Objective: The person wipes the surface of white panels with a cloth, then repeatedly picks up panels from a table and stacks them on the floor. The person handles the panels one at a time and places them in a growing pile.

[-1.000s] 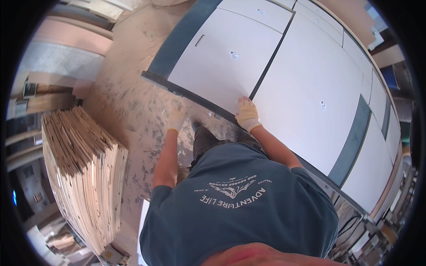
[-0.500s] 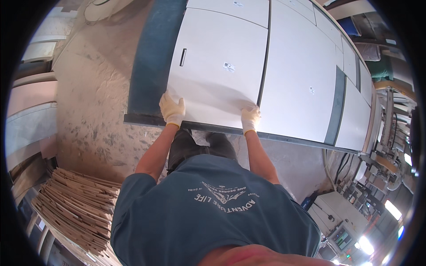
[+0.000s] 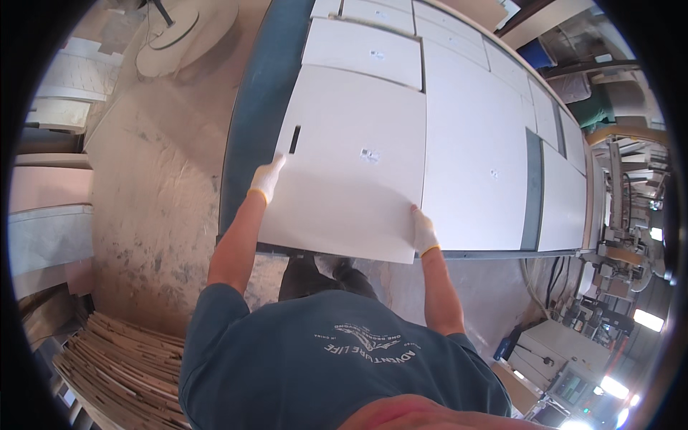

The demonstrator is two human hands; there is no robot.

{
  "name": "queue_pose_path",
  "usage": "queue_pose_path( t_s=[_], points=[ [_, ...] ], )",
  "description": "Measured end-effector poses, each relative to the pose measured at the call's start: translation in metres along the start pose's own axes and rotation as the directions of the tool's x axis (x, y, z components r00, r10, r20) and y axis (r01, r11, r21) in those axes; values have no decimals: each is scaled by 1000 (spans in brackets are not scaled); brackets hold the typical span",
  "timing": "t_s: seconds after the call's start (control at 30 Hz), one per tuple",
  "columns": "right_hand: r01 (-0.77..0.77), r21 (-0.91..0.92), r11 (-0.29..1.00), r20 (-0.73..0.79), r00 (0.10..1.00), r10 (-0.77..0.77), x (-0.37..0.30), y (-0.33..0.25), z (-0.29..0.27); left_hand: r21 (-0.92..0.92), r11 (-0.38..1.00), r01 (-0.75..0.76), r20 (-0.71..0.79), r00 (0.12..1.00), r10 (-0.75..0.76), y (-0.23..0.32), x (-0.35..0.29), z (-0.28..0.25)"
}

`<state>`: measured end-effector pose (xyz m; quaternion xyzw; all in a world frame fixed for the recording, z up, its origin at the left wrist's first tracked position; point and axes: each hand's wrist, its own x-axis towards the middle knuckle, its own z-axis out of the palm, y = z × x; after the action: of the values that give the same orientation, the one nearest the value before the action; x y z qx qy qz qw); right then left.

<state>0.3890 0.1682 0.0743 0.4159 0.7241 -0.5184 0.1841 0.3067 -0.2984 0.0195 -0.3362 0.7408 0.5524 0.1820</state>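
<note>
A large white panel (image 3: 344, 193) with a dark slot near its left edge and a small label lies in front of me, its near right corner sticking out past the table's dark edge. My left hand (image 3: 267, 179), in a pale knit glove, is closed on the panel's left side, thumb on top and fingers hidden underneath. On the right side, lower down, my gloved right hand (image 3: 425, 231) grips the opposite edge, its thumb tip over the top. A smaller white panel (image 3: 365, 54) lies just beyond, a gap separating part of it from the neighbouring panels.
More white panels (image 3: 473, 150) cover the blue-grey table (image 3: 247, 136) to the right. Stacked brown strips (image 3: 122, 365) stand at the lower left. Machinery with a control box (image 3: 548, 347) is at the lower right. A round board (image 3: 175, 50) lies at the far left.
Both hands have moved from the panel's near edge to its two sides. The panel has shifted toward me, opening gaps beside its neighbours and passing over the table edge.
</note>
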Motion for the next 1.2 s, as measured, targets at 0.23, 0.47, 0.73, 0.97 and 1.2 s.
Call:
queue_pose_path(
  t_s=[0.23, 0.47, 0.73, 0.97, 1.2],
  points=[
    [175, -285, 942, -77, 976, -204, -31, -12, -37, 19, 998, -53, -248, 967, 56, -35, -95, 9],
    [640, 181, 747, 145, 734, -664, -1, -50, -93, -266, 889, -373, -673, 732, 106, -13, -310, 51],
    [538, 463, 704, 663, 317, -678, -76, -37, -110, -469, 524, -711, -882, 399, -249, -70, -620, 166],
    [521, 422, 742, 907, -224, -357, -163, 94, -134, -378, 774, -508, -846, -150, -512, -206, -829, 344],
    [606, 37, 794, 921, -329, 208, -250, 315, -230, -682, 624, -383, -493, -390, -778, -334, -1025, 588]
  ],
)
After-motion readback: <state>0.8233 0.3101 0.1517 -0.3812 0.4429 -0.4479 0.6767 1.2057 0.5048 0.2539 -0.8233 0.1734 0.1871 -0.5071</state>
